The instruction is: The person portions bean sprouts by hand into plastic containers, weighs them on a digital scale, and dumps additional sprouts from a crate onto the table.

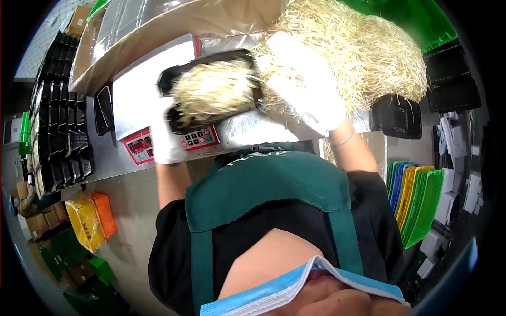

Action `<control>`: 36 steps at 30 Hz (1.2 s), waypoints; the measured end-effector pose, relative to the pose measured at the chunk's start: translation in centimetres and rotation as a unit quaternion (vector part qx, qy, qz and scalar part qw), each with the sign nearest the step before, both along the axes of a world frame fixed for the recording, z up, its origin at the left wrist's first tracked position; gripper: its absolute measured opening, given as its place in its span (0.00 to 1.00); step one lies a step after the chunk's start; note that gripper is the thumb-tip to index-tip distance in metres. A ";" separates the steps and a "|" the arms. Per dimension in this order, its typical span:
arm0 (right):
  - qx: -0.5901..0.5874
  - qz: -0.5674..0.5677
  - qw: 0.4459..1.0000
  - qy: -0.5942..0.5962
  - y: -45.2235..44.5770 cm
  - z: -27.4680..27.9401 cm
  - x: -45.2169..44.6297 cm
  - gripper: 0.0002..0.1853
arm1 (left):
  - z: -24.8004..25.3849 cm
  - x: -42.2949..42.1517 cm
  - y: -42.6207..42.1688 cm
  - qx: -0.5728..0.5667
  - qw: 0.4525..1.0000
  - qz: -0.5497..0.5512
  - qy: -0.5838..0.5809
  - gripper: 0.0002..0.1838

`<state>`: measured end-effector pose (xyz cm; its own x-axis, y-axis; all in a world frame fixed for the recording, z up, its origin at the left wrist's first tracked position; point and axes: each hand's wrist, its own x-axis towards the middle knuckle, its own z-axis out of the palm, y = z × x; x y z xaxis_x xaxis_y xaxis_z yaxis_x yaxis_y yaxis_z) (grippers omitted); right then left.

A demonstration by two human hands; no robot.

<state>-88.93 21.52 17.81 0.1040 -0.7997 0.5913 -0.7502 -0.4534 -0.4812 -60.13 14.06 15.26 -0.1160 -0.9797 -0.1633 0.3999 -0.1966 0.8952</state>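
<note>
My left hand (167,134), in a white glove, grips the left end of a black plastic tray (171,76). The tray is filled with pale bean sprouts (216,87), blurred by motion, and is tilted above the scale (139,87) with its red keypad panel. My right hand (305,84), also white-gloved and washed out by glare, lies against the large heap of bean sprouts (358,52). Its thumb and fingers are apart, with sprouts visible between them. The right fingertips are close to the tray's right end.
A plastic-lined carton (174,26) stands behind the scale. Stacked black trays (60,131) rise at the left; another black tray (398,116) sits by the heap's right edge. Green crate walls (416,18) show at the back. Colored crates (416,200) stand at the lower right.
</note>
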 end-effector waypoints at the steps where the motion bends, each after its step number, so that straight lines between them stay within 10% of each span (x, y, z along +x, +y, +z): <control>1: 0.113 -0.013 0.986 -0.123 -0.6 0.4 -1.5 0.34 | 0.6 1.4 -0.7 -0.012 0.999 0.027 0.044 0.27; 5: 0.269 -0.111 0.954 -0.070 -5.8 -4.9 -5.7 0.39 | -3.1 8.1 -6.7 -0.040 0.986 0.086 -0.137 0.21; 10: 0.272 -0.035 0.948 0.163 -4.6 -11.3 -1.3 0.49 | 3.7 3.6 -1.6 -0.310 0.813 0.376 -0.317 0.17; 13: 0.081 0.001 0.976 0.204 -1.3 -14.6 -1.4 0.50 | 3.4 -1.8 3.3 -0.430 0.831 -0.004 -0.353 0.25; 16: 0.126 0.016 0.983 0.135 -2.6 -12.0 -3.1 0.50 | -4.6 -8.6 1.8 -0.564 0.581 -0.210 -0.548 0.38; 17: 0.141 -0.002 0.980 0.138 -3.7 -11.4 -3.7 0.51 | -9.4 -10.9 -0.6 -0.630 0.319 -0.062 -0.705 0.42; 19: 0.189 -0.003 0.972 0.137 -5.0 -9.8 -3.8 0.51 | -12.1 -13.8 -5.1 -0.621 0.017 0.093 -0.778 0.47; 21: 0.254 -0.019 0.958 0.135 -5.0 -9.8 -3.3 0.51 | -10.2 -15.4 -7.7 -0.483 0.449 -0.310 -0.685 0.58; 25: 0.095 -0.037 0.940 0.327 -1.5 -16.0 -3.0 0.56 | -7.9 -14.8 -5.7 -0.360 0.411 -0.395 -0.739 0.67; 28: 0.134 -0.075 0.972 0.180 -1.7 -12.5 -3.4 0.48 | -8.5 -14.4 -5.8 -0.323 0.413 -0.430 -0.735 0.70; 33: 0.328 -0.101 0.915 0.209 -5.9 -11.4 -4.1 0.40 | -13.3 -14.7 -8.3 -0.456 0.475 -0.277 -0.699 0.24; 36: 0.251 -0.057 0.953 0.162 -6.9 -12.0 -7.6 0.33 | -12.4 -13.8 -6.0 -0.459 0.598 -0.206 -0.624 0.23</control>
